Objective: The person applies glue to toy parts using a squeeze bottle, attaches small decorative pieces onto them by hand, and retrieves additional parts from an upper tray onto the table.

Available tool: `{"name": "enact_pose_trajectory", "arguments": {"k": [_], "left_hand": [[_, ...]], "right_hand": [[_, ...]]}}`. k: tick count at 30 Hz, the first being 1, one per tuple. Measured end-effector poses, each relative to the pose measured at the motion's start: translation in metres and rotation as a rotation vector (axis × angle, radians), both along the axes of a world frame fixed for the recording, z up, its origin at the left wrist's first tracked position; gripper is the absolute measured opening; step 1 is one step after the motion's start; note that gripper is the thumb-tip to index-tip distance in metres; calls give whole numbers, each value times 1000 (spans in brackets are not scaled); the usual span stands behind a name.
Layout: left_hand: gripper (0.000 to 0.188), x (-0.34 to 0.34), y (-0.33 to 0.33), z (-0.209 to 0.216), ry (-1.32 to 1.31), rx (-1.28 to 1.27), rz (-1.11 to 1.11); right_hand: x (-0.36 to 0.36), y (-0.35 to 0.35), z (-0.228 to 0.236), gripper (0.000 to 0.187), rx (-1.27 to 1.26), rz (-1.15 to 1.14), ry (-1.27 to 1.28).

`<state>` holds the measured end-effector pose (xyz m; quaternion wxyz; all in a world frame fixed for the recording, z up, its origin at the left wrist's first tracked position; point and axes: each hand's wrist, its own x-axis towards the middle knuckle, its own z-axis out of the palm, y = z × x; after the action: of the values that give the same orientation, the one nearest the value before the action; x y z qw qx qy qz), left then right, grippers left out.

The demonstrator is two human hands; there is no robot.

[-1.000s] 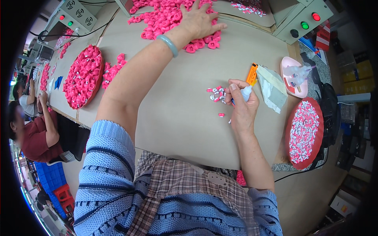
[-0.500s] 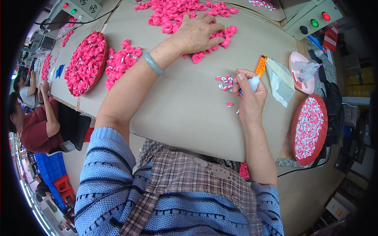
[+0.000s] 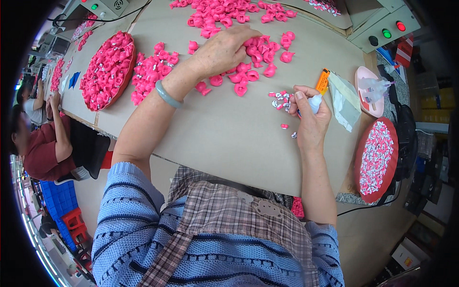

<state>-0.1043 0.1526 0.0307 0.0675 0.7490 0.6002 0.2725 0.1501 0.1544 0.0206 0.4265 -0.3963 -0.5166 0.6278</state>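
Observation:
My left hand (image 3: 224, 51), a pale bangle on its wrist, reaches palm down over the loose pink moulded pieces (image 3: 241, 76) at the far middle of the table. Its fingers are stretched toward the pile and partly hidden, touching some pieces; none shows gripped. My right hand (image 3: 311, 115) is closed round a small squeeze bottle (image 3: 315, 102), translucent with a blue mark, held above the table. Beside that hand lies a little cluster of tiny pink-and-white parts (image 3: 281, 99), with a lone pink one (image 3: 284, 126) nearer me. The bottle's tip is hidden.
On the left stand a red dish (image 3: 133, 64) of pink pieces and a loose heap (image 3: 153, 71). To the right are an orange cutter-like tool (image 3: 323, 81), a creased sheet (image 3: 345, 103), a pink tray (image 3: 366, 75) with bottles, and a red dish (image 3: 393, 158) of tiny parts.
My left hand has come slightly nearer and left, and pink pieces are now spread apart from the pile toward me. My right hand keeps the bottle, almost unmoved.

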Motion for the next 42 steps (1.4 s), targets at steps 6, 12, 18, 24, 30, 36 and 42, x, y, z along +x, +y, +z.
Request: {"name": "enact_pose_trajectory", "arguments": {"k": [6, 12, 18, 24, 30, 36, 42], "left_hand": [[34, 2, -7, 13, -240, -71, 94], [21, -18, -25, 16, -49, 158, -27], [17, -5, -103, 36, -36, 289, 235], [22, 11, -148, 4, 65, 40, 292], [18, 21, -148, 0, -319, -119, 305], [23, 54, -147, -2, -1794, -366, 116], [26, 64, -151, -22, -2139, -411, -101]], "right_hand": [[7, -9, 12, 14, 38, 63, -37], [15, -20, 16, 14, 0, 171, -29], [27, -30, 17, 14, -34, 291, -176], [19, -25, 2, 14, 100, 238, -220], [36, -10, 4, 16, 68, 118, 30], [43, -19, 16, 30, -21, 123, 5], [32, -40, 19, 36, -72, 329, 144]]}}
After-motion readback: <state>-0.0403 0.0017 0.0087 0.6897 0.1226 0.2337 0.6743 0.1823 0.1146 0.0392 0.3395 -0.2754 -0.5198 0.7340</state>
